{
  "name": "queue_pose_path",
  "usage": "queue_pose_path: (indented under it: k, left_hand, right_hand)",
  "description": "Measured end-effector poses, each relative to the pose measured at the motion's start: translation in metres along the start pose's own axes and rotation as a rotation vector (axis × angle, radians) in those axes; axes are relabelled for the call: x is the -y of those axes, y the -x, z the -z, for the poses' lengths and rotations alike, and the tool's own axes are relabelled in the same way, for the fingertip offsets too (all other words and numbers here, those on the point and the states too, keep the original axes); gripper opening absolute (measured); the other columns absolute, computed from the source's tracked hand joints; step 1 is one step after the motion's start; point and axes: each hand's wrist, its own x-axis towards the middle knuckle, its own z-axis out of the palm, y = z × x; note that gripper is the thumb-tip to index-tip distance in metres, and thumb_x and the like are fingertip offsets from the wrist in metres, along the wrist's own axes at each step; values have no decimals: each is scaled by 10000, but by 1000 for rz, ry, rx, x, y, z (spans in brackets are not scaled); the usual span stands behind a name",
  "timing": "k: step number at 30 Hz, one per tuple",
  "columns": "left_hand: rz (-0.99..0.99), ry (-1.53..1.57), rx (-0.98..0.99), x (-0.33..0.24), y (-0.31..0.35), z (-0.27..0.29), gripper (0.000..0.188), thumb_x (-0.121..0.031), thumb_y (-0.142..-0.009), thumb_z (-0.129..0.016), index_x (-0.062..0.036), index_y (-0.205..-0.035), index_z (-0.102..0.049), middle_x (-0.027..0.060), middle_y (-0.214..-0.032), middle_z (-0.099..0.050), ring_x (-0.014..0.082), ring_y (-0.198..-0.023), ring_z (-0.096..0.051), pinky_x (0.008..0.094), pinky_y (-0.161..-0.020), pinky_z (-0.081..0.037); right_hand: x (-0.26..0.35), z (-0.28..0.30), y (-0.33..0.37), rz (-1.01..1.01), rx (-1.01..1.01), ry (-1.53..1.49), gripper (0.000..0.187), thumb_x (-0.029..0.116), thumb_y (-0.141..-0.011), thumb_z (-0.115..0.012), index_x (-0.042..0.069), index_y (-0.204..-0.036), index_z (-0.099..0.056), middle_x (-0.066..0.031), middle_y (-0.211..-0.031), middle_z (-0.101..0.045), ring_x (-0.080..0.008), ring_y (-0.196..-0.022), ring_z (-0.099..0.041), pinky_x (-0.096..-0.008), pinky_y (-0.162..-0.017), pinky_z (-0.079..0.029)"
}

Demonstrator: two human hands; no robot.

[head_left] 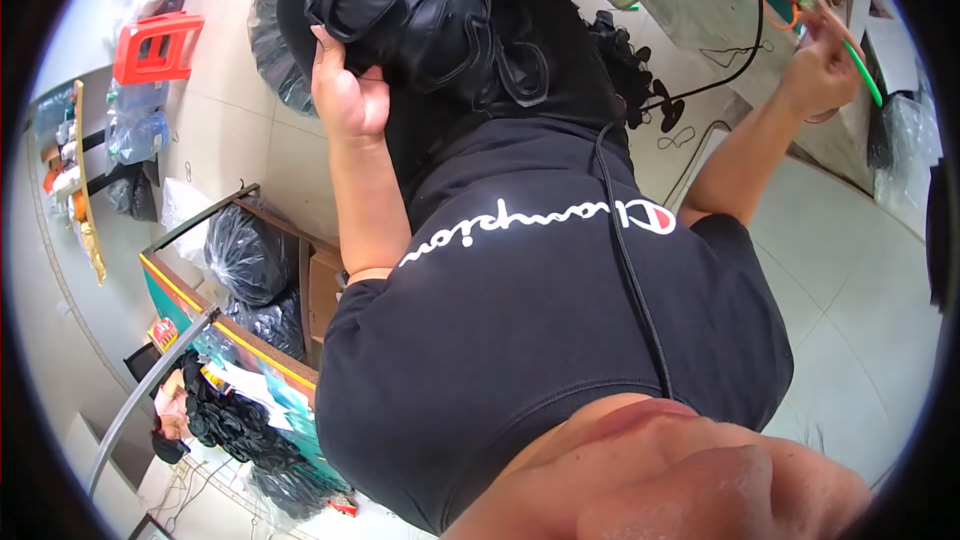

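Observation:
A bundle of black, shiny leather-like pieces with stitched, curved edges lies across my lap. My left hand is closed at the bundle's near left edge, one finger showing on top and the rest partly hidden. Out to the far right, my right hand is raised over the worktable's edge, its fingers curled around a slim bright green stick. Just beyond these fingers is an orange loop, like a tool handle; whether the hand touches it I cannot tell.
A grey worktable runs along the far right, with a black cable hanging off it. Clear plastic bags stand beside my left leg. A red stool and a green-sided bench are at left. Another person is at lower left.

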Motion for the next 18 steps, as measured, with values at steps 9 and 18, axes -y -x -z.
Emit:
queue_pose_path:
  k: [9, 18]
  left_hand:
    - [69, -165, 226, 29, 31, -13, 278, -336, -993, -503, -107, -1100, -617, -1, -1062, -672, 146, -942, -655, 283, -710, -518]
    - [-228, -338, 345, 35, 43, -20, 245, -303, -966, -581, -71, -895, -611, -95, -706, -486, 21, -613, -362, 200, -539, -274]
  right_hand:
    - [103, -51, 92, -198, 865, -643, 101, 75, -903, -648, -17, -943, -661, -77, -926, -627, -90, -768, -571, -201, -667, -449]
    - [138, -91, 141, -6, 923, -889, 85, 54, -859, -679, -9, -915, -676, -106, -952, -632, -164, -844, -614, -258, -734, -493]
